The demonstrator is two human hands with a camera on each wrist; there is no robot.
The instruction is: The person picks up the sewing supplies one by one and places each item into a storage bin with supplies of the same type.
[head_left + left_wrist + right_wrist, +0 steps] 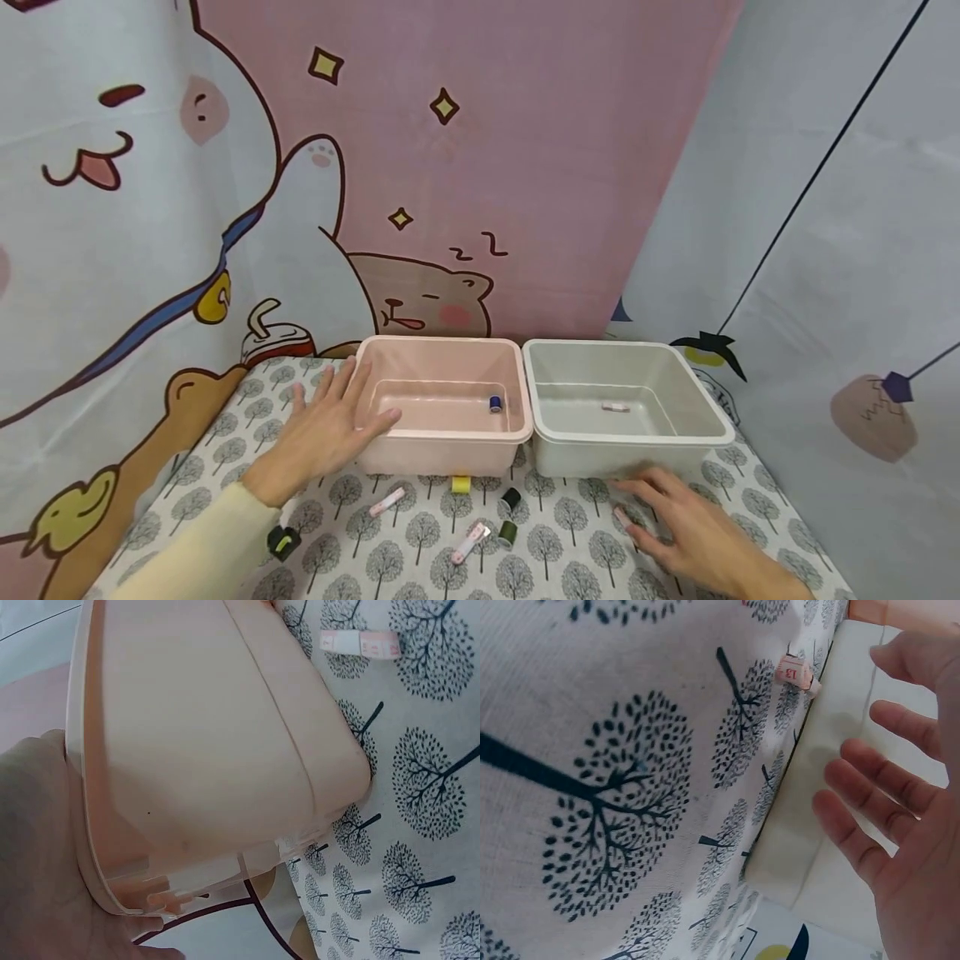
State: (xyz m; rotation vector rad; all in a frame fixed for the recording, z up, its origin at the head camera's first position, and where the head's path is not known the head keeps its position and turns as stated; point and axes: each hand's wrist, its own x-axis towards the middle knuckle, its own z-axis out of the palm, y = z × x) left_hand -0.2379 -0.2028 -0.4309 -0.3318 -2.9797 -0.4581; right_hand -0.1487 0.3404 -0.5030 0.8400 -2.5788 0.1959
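Note:
My left hand (324, 427) rests on the left rim of the pink bin (442, 457), fingers straight and thumb over the front corner. In the left wrist view the palm (45, 855) lies along that rim. A blue thread spool (495, 404) sits inside the bin. My right hand (678, 525) hovers low before the pale grey bin (600, 457), fingers spread and loosely bent. Between its thumb and fingers in the head view shows a small rolled pink-and-white tape measure (622, 517), lying on the cloth and apart from the fingers in the right wrist view (793, 673).
Another folded tape measure (615, 407) lies in the grey bin. On the tree-print cloth are two more tape measures, one left (387, 501) and one nearer (470, 543), plus yellow (461, 484), black (509, 500) and green (507, 534) spools. A printed curtain (525, 167) hangs behind.

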